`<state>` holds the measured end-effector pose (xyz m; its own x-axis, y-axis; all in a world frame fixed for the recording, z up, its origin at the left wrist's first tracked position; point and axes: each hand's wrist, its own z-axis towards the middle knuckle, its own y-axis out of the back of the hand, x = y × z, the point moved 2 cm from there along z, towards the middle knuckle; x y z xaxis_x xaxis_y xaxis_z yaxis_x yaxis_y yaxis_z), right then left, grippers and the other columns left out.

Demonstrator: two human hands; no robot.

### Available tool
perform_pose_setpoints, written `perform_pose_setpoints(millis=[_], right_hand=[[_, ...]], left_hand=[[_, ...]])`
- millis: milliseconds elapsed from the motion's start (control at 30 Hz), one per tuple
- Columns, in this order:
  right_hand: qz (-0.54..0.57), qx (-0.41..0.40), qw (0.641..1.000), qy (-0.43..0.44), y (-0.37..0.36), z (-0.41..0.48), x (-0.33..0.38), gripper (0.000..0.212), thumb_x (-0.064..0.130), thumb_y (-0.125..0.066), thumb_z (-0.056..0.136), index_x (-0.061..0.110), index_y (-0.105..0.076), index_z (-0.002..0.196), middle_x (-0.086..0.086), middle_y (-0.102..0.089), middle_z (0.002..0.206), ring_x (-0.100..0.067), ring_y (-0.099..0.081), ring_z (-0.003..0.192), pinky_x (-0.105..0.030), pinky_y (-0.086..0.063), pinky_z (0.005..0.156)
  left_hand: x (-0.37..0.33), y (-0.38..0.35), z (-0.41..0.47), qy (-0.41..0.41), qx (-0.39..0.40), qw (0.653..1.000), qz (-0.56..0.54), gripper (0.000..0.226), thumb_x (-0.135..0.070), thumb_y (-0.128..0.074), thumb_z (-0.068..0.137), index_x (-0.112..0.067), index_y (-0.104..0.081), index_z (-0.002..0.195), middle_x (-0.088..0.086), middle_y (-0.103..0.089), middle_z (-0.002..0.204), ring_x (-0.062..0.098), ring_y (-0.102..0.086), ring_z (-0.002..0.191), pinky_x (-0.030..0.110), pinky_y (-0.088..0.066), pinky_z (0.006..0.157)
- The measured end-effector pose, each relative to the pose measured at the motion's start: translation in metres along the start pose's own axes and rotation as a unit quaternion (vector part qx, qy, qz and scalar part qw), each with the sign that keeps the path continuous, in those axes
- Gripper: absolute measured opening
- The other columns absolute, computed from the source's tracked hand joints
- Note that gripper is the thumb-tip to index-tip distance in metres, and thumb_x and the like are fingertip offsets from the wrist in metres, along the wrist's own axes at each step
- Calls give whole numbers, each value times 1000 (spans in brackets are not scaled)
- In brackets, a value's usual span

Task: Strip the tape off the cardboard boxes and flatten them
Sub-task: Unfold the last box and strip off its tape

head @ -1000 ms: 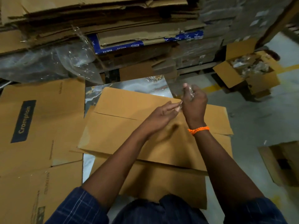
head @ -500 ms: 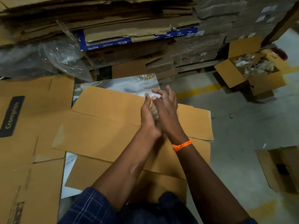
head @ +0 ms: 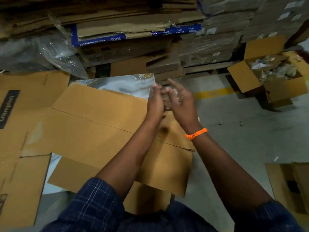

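Clear tape wad (head: 168,100) pressed between palms at frame centre, above flattened cardboard box (head: 93,124) laid on floor (head: 234,139). Left grip (head: 155,102): fingers straight, flat against wad. Right grip (head: 181,106): fingers loosely spread, not curled round it. "Crompton" read on dark label (head: 7,108), left edge. White print on blue band (head: 98,40), upper left: blurred, unreadable.

"Crompton" in pale letters on dark label (head: 8,108), flattened cardboard box (head: 33,91) at left, blue strip (head: 100,40) print illegible
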<state>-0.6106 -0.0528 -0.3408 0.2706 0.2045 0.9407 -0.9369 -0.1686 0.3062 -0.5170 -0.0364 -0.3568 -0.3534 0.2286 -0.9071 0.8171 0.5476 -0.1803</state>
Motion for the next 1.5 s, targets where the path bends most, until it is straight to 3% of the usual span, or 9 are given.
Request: perform_pose_setpoints(millis=[133,267,467,633,800,967,1067,1233,1500], right_hand=[[-122,-67,990,-3,32,38,-28,62,52,-54,99,1,-59,64,-17,-62,57,-31,-59,52,-49,-47,52],[-244,-13,970,6,48,55,-39,77,60,-34,103,2,-42,54,-17,-49,54,-27,-49,54,-41,-30,49],[-284,191,933,-116,64,101,-84,33,27,-46,106,6,-71,101,-17,-65,110,-27,-59,104,-28,-43,77],[-271,22,961,-41,92,124,-81,42,19,-88,74,3,-70,108,-16,-70,108,-29,-67,96,-28,-46,76],[-303,-68,949,57,105,146,-81,20,-3,-66,77,16,-71,81,-19,-69,100,-29,-67,91,-32,-54,84],[-236,69,969,4,88,117,-82,25,5,-67,89,8,-74,112,-12,-74,109,-22,-69,103,-25,-51,92],[-148,218,964,-22,67,63,-64,24,14,-73,90,17,-72,114,0,-72,112,-11,-67,105,-24,-52,92],[-218,378,892,116,42,-13,-53,52,24,-82,82,16,-64,131,-2,-64,130,-15,-58,121,-31,-45,105],[-450,425,776,121,56,-24,-64,109,61,-74,77,15,-19,159,-12,-19,163,-33,-18,150,-47,-23,122]], left_hand=[[14,27,-15,-165,117,920,335,27,-40,-53,104,-20,-67,114,-6,-69,108,10,-62,102,27,-50,88],[33,56,-31,-267,137,851,431,25,-29,-53,105,-15,-70,116,-5,-72,109,6,-60,99,20,-48,84],[47,58,-36,-286,114,819,484,24,-29,-54,104,-17,-73,112,-4,-72,105,9,-55,97,20,-38,85],[48,53,-35,-266,103,819,499,24,-31,-54,104,-19,-73,112,-4,-70,106,12,-51,104,26,-38,84],[52,50,-33,-267,103,817,501,22,-29,-55,103,-19,-74,110,-5,-70,106,13,-52,106,27,-38,89],[55,51,-30,-285,100,804,512,21,-30,-54,103,-21,-73,109,-7,-69,103,14,-53,101,30,-41,89],[58,56,-37,-305,90,754,574,30,-43,-46,104,-26,-71,108,-9,-65,98,14,-52,94,35,-43,84],[76,75,-60,-354,63,664,655,43,-50,-33,104,-22,-63,92,-4,-58,84,18,-50,82,37,-36,78],[50,66,-69,-383,41,696,606,49,-39,-26,106,-19,-53,70,-4,-45,70,24,-53,63,37,-43,60]])
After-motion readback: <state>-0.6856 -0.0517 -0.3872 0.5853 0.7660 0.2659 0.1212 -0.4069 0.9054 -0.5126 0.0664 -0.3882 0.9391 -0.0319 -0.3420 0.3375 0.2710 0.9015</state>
